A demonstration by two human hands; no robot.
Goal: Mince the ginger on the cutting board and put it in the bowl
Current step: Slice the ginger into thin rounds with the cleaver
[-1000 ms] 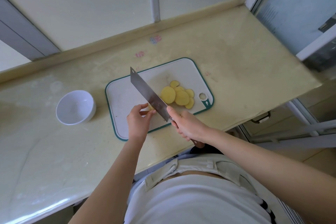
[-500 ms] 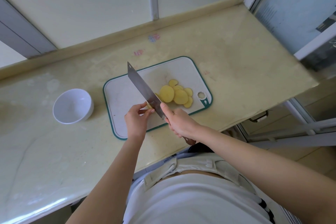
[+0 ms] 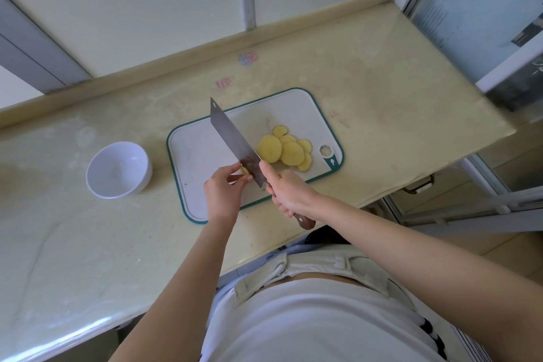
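Head view, read from left to right. At the far left the white bowl (image 3: 119,169) stands upright on the pale surface (image 3: 382,97), apart from the cutting board (image 3: 197,153) and, as far as we can see, holding nothing. Over the near half of the board we see the left hand (image 3: 223,195), its fingers (image 3: 230,170) curled and pinching a small ginger piece (image 3: 244,170) down against the board. Most of that piece is hidden by the fingertips. Just beside it on the right, and apparently touching it, stands the cleaver (image 3: 232,138), edge down, its blade running away from the person across the board. The right hand (image 3: 289,191) holds the cleaver, wrapped round the wooden handle (image 3: 305,222) with one digit laid up along the blade. Further right, the ginger slices (image 3: 286,151) lie overlapping in a flat pile near the board's right end.

We judge the ginger to be light, firm and fibrous, with damp cut faces, so thin rounds may slide or cling to the blade. We would hold it from above, fingertips tucked back and knuckles toward the blade. The minced bits would be best gathered on the flat of the blade for carrying to the bowl.
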